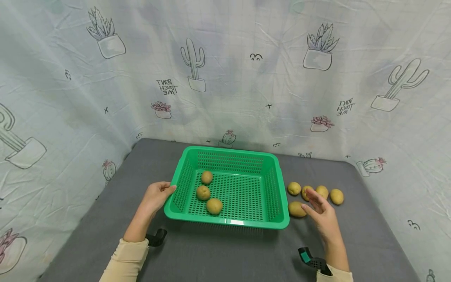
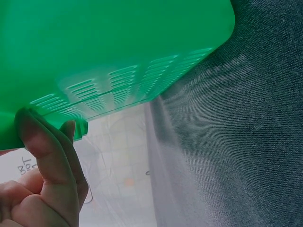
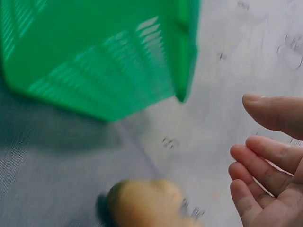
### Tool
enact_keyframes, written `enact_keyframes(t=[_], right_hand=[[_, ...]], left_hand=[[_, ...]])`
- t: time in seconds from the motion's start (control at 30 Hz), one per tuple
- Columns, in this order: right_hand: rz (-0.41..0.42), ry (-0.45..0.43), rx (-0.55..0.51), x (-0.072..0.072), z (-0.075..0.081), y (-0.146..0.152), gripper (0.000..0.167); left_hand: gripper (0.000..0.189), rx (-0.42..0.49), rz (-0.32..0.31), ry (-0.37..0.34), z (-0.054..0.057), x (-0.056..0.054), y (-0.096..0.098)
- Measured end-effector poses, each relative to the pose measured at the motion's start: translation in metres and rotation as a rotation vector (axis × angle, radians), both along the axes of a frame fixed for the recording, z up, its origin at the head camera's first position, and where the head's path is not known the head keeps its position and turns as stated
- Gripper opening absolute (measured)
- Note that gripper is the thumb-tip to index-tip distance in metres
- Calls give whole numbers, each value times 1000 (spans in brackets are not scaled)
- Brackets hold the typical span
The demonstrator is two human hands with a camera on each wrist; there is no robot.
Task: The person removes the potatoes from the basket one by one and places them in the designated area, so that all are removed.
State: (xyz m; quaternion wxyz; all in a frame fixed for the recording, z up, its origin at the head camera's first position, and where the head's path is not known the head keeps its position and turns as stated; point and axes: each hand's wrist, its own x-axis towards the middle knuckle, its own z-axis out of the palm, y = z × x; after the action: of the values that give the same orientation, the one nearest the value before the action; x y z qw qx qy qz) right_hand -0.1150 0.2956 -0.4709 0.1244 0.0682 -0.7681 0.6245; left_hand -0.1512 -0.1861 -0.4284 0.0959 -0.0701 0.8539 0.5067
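Observation:
A green plastic basket (image 1: 225, 224) with slotted walls stands on the grey surface, three potatoes (image 1: 214, 206) lying in its left half. My left hand (image 1: 157, 196) pinches the basket's left rim, thumb on top; in the left wrist view its fingers (image 2: 54, 151) are bent up under the rim. To the right of the basket, my right hand (image 1: 322, 216) hovers with thumb and fingers apart, holding nothing. Several loose potatoes lie around and beyond it, the nearest potato (image 1: 296, 209) just left of the thumb. Blurred potatoes (image 3: 137, 203) show below the basket in the right wrist view.
Grey cloth (image 1: 211, 258) covers the tabletop. A pale curtain (image 1: 232, 78) printed with cacti hangs behind it and along both sides. Each wrist wears a black camera mount (image 1: 313, 261). Another potato (image 1: 336, 196) marks the right end of the back row.

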Motion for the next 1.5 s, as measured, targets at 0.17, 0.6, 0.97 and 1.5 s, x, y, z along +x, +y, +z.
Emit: enact_keyframes(t=[0.17, 0.6, 0.97, 1.5], right_hand=[[59, 55, -6, 0, 17, -7, 53], [245, 137, -12, -12, 54, -43, 49], [311, 54, -6, -42, 69, -76, 48], [406, -81, 37, -86, 84, -127, 52]], left_hand=[[53, -3, 1, 0, 0, -1, -1], [55, -7, 15, -10, 2, -2, -1], [54, -2, 26, -8, 1, 1, 0], [51, -3, 27, 6, -2, 0, 1]])
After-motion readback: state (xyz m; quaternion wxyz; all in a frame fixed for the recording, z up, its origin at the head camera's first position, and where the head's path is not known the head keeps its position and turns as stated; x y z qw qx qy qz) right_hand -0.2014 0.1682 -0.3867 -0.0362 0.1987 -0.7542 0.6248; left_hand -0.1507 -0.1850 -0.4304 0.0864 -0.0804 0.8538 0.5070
